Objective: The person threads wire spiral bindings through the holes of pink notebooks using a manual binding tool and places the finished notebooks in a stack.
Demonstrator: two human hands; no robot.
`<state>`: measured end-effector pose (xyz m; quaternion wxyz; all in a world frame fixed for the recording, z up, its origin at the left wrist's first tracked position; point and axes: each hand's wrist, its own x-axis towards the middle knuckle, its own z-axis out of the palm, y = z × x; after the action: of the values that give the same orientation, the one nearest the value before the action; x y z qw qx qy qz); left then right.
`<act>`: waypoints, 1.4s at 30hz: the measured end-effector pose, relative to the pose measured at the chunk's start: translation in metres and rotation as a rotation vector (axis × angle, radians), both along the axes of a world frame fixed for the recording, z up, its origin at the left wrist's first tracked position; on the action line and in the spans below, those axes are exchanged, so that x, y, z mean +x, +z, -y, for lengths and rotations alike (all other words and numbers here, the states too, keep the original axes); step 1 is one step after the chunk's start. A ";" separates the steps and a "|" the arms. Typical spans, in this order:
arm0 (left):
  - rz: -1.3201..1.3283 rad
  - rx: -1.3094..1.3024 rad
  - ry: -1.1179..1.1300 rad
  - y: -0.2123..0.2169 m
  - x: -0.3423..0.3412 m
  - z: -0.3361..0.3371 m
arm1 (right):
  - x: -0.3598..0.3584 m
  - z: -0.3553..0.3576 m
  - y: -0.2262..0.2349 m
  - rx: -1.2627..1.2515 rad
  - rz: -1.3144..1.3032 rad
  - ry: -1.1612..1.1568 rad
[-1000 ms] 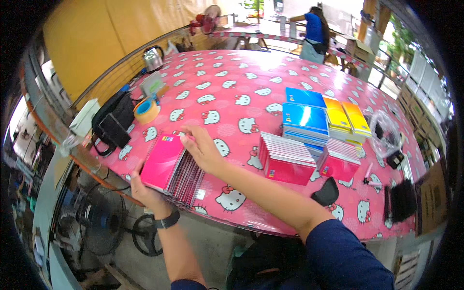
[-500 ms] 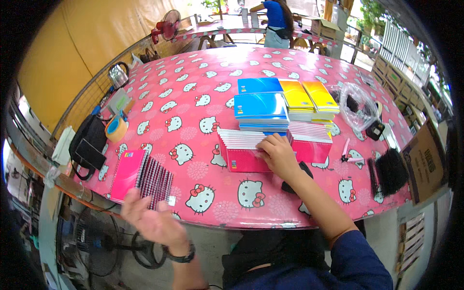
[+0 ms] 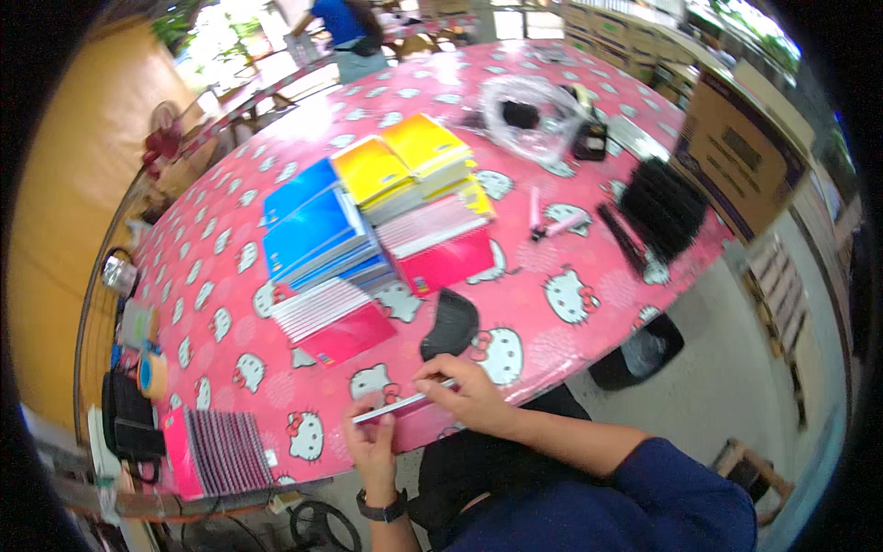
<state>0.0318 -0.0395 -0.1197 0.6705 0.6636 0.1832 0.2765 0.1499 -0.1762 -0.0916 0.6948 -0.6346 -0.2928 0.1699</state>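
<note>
Near the table's front edge, a thin pink notebook (image 3: 405, 403) is held almost edge-on between my two hands. My left hand (image 3: 372, 442) pinches its left end, thumb in front. At the other end, my right hand (image 3: 467, 396) grips the upper edge with bent fingers. Just beyond lie a fanned pile of pink notebooks (image 3: 345, 327) and a second pink pile (image 3: 443, 253), white page edges showing. Blue notebooks (image 3: 317, 230) and yellow notebooks (image 3: 405, 166) are stacked behind them. To the left is a row of pink notebooks with dark spiral binding (image 3: 221, 451).
A black curved object (image 3: 451, 324) lies beyond my right hand. Farther right are pink-handled pliers (image 3: 556, 223), a bundle of black binding coils (image 3: 664, 207), a clear plastic bag (image 3: 533, 120) and a cardboard box (image 3: 740, 152). A tape roll (image 3: 152, 374) sits at the left edge; a person (image 3: 345, 37) stands far off.
My view has swung right. My right hand has come from the pink pile toward the front edge, and my left hand from beside the bound notebooks; both now hold one pink notebook.
</note>
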 end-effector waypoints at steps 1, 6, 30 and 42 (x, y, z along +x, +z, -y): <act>-0.019 -0.008 -0.036 0.014 0.003 0.010 | -0.003 0.000 -0.005 0.040 0.010 -0.018; -0.047 1.206 0.236 0.041 0.021 0.046 | 0.013 0.009 -0.008 0.033 0.075 0.019; -0.014 1.124 0.088 0.046 0.033 0.041 | 0.200 0.210 0.033 -0.712 0.779 -0.902; -0.017 1.027 0.114 0.045 0.040 0.040 | 0.062 0.068 0.041 -0.264 0.375 0.237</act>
<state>0.0716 -0.0793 -0.0750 0.2407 0.8984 0.0650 0.3616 0.2114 -0.2441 -0.0503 0.5146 -0.7015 -0.4642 0.1665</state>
